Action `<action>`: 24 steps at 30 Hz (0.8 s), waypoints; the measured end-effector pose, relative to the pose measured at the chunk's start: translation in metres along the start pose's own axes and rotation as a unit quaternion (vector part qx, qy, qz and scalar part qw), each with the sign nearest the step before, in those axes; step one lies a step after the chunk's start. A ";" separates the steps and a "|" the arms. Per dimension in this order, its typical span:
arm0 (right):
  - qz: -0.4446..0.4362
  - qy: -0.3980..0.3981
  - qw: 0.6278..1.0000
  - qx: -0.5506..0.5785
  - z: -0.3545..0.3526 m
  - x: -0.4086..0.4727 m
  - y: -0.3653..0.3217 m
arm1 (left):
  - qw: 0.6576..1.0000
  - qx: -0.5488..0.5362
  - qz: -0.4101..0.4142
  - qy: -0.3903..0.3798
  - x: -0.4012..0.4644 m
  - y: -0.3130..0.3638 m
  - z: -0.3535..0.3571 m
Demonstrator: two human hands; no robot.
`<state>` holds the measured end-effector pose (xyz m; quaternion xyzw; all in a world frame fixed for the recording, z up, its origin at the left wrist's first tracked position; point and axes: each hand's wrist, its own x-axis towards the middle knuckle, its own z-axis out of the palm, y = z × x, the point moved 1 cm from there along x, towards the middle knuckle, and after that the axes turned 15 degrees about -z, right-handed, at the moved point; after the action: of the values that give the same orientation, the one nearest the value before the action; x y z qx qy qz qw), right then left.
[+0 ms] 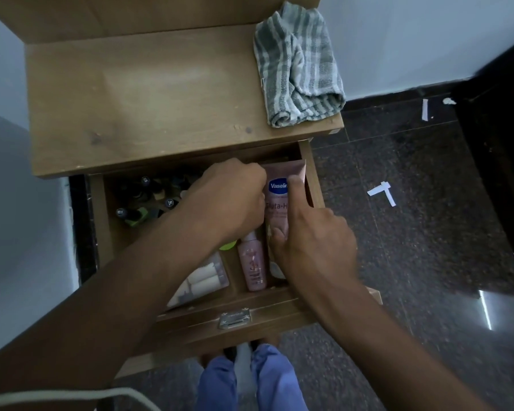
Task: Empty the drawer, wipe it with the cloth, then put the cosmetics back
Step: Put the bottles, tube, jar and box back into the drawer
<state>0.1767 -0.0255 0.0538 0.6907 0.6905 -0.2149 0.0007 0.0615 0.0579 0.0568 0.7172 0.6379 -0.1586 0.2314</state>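
The wooden drawer [279, 310] of a bedside table is pulled open. A pink Vaseline tube [279, 200] lies along its right side. My right hand [315, 241] grips the tube, with the index finger stretched up along its front. My left hand [232, 200] reaches in beside the tube with fingers curled; what they hold is hidden. Next to the tube lies a small pink spray bottle [252, 265]. Several dark nail polish bottles [149, 200] fill the back left. A clear pouch of white bottles [202, 280] lies at the front. The grey striped cloth [297, 66] sits on the table top.
The wooden table top [149, 99] is bare apart from the cloth at its right rear corner. Dark stone floor [413, 232] with scraps of white paper lies to the right. A dark piece of furniture [505, 173] stands at the far right. My feet are under the drawer front.
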 end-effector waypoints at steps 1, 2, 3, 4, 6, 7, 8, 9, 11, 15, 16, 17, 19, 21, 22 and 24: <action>-0.004 0.006 1.000 0.000 0.001 0.001 0.001 | 1.000 0.008 -0.004 -0.013 0.000 0.001 0.000; -0.008 0.011 1.000 0.001 0.002 0.002 0.001 | 1.000 0.016 -0.006 -0.019 0.000 0.002 0.001; -0.011 0.011 1.000 0.000 0.003 0.002 0.001 | 1.000 0.023 -0.005 -0.020 -0.001 0.003 0.002; -0.013 0.008 1.000 -0.001 0.005 0.003 0.001 | 0.999 0.029 -0.001 -0.022 -0.001 0.004 0.004; -0.018 0.006 1.000 -0.002 0.006 0.003 -0.001 | 0.999 0.043 0.005 -0.024 -0.003 0.007 0.006; -0.023 0.007 1.000 -0.001 0.008 0.003 -0.002 | 0.998 0.052 0.007 -0.026 -0.004 0.008 0.006; -0.031 0.008 0.999 0.001 0.009 0.002 -0.003 | 0.998 0.063 0.008 -0.029 -0.005 0.010 0.005; -0.039 0.010 0.999 0.002 0.011 0.002 -0.004 | 0.997 0.074 0.009 -0.035 -0.006 0.010 0.004; -0.048 0.008 0.999 -0.001 0.015 0.003 -0.004 | 0.994 0.099 0.018 -0.043 -0.007 0.011 0.003; -0.039 -0.023 0.999 -0.006 0.015 0.008 -0.004 | 0.988 0.141 0.045 -0.033 -0.008 0.008 0.007; -0.037 -0.029 0.999 -0.009 0.015 0.008 -0.004 | 0.986 0.154 0.042 -0.036 -0.009 0.009 0.008; -0.035 -0.030 0.999 -0.012 0.015 0.009 -0.005 | 0.984 0.166 0.037 -0.047 -0.010 0.011 0.008; -0.032 -0.030 0.999 -0.018 0.016 0.009 -0.006 | 0.979 0.186 0.026 -0.073 -0.014 0.014 0.008; -0.030 -0.035 0.999 -0.019 0.016 0.009 -0.007 | 0.976 0.200 0.018 -0.090 -0.018 0.016 0.005; -0.031 -0.038 0.999 -0.019 0.016 0.009 -0.007 | 0.974 0.205 0.015 -0.094 -0.020 0.017 0.004; -0.034 -0.043 0.998 -0.016 0.016 0.009 -0.008 | 0.971 0.219 0.007 -0.099 -0.023 0.018 0.003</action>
<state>0.1637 -0.0219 0.0389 0.6567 0.7163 -0.2336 0.0340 0.0762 0.0361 0.0687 0.7357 0.5564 -0.3628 0.1323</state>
